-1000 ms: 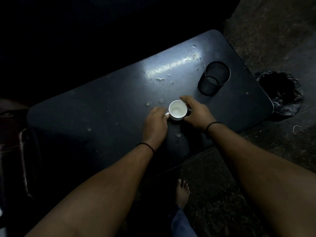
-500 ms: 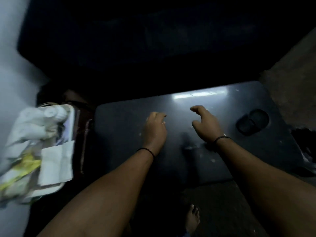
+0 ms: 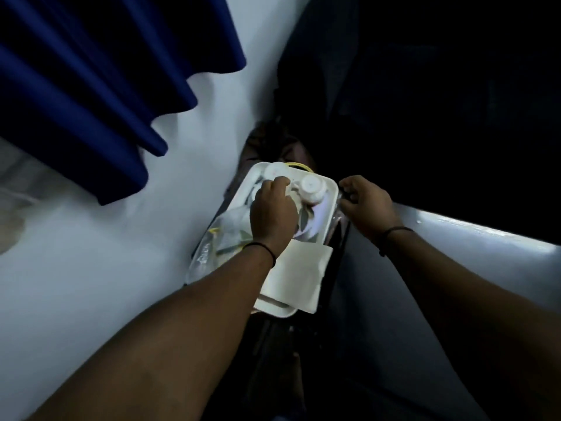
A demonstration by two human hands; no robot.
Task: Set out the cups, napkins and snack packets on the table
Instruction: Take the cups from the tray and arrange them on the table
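A white tray [image 3: 333, 186] lies beside the dark table [image 3: 473, 230], by the wall. On its far end an upturned white cup [image 3: 312, 187] stands next to a second white cup [image 3: 273, 170]. My left hand [image 3: 272, 211] is over the tray, its fingers curled down at the handle side of the upturned cup. My right hand [image 3: 365, 205] hovers just off the tray's right rim, fingers loosely curled, holding nothing. A folded white napkin [image 3: 299, 276] covers the tray's near end. Clear snack packets [image 3: 217, 243] with yellow print lie along its left side, partly under my left wrist.
A pale wall [image 3: 100, 268] runs along the left, with a dark blue curtain [image 3: 91, 86] hanging above it. The tray rests on something dark and hard to make out. Behind the table everything is black.
My view swung left from the table to the tray. Both hands left the cup on the table; the left now reaches the tray's cups, the right is beside the tray's rim.
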